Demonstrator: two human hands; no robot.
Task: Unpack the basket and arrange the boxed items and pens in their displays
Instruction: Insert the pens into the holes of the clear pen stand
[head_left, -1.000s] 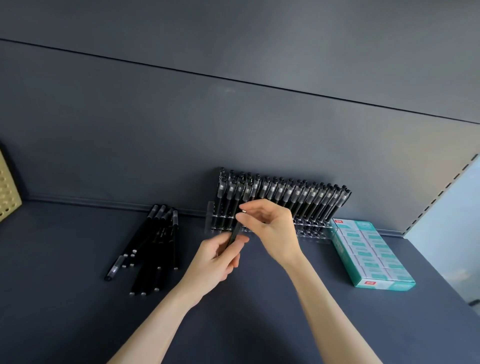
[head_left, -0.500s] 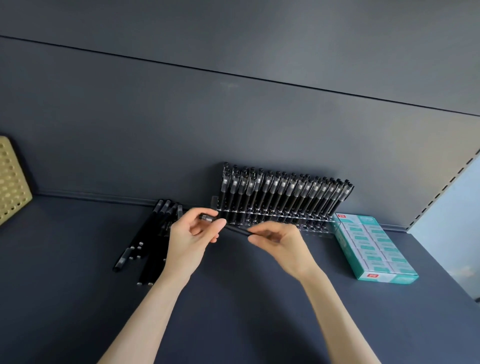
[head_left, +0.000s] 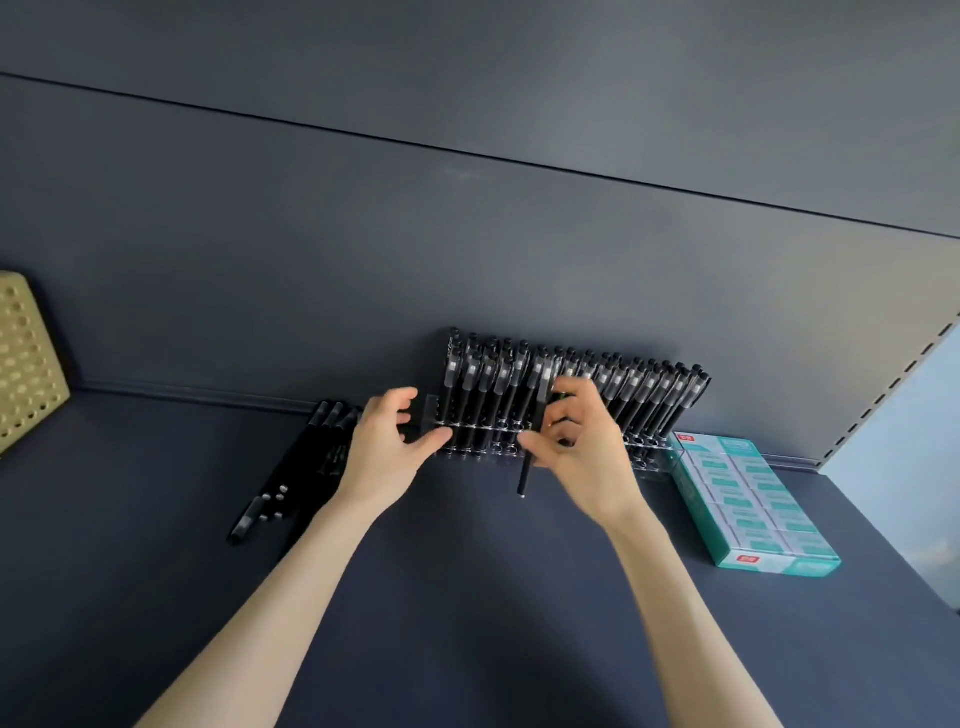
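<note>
My left hand (head_left: 387, 447) reaches up to the middle of the frame with its back toward me. Its fingers (head_left: 400, 402) are spread wide and loosely bent, holding nothing, and the thumb lies at the lower left corner of the clear display rack (head_left: 649, 395). My right hand (head_left: 582, 447) is just right of it, fingers curled round a black pen (head_left: 524, 475) that stands nearly upright before the rack's front row. The pen's lower end pokes out below my thumb; whether it touches the shelf (head_left: 467, 597) I cannot tell. Both forearms rise from the bottom edge and converge on the rack.

The rack stands against the back panel (head_left: 363, 260), packed with upright black pens. Loose pens (head_left: 291, 483) lie bundled left of my left wrist. A teal box (head_left: 753, 504) lies beside the rack's right end, near the shelf's right edge. A beige perforated panel (head_left: 26, 358) stands at far left. Dark shelf runs wide between my forearms and from the bundle out to that panel.
</note>
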